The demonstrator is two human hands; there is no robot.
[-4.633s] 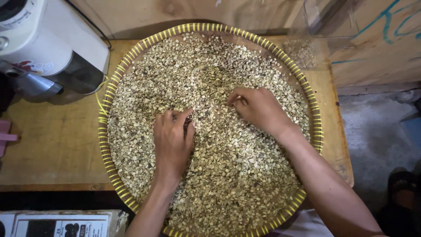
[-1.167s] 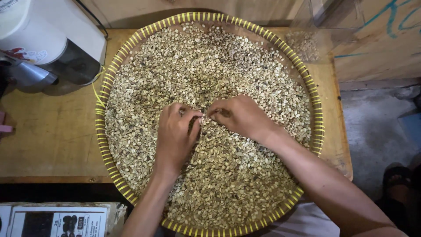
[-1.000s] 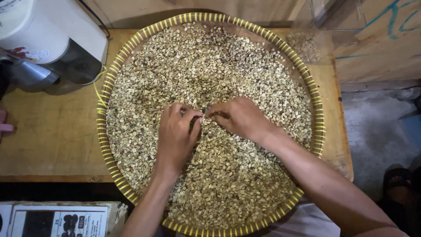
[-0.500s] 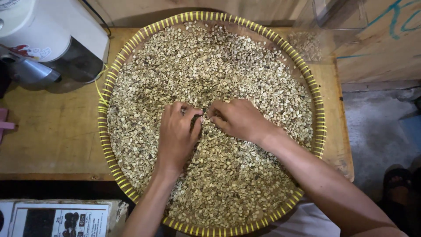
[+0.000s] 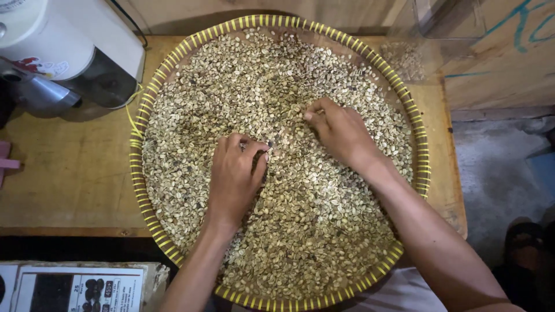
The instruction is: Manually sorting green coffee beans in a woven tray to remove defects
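The beans I was watching were pale, greenish-tan and oval, with a scatter of darker ones among them, spread in one thick layer across a big round woven tray with a yellow-banded rim. The tray sat on a wooden table and filled most of my view.

My left hand lay knuckles-up just left of the tray's centre, fingers curled in with thumb and forefinger pinched together at their tips; a few dark beans seemed tucked under the palm, though I could not tell for sure. My right hand sat toward two o'clock from the left, a little apart from it, fingers bent and fingertips pressed into the layer as if nipping at a bean; whether it actually gripped one I could not tell.

At ten o'clock from the tray stood a white machine with a dark base and a metal spout, close against the rim. At one o'clock a clear plastic container held a small heap of similar beans. At seven o'clock a printed box was cut off by the frame's lower edge. A pink object at nine o'clock was mostly out of frame. Both forearms covered parts of the layer beneath them.
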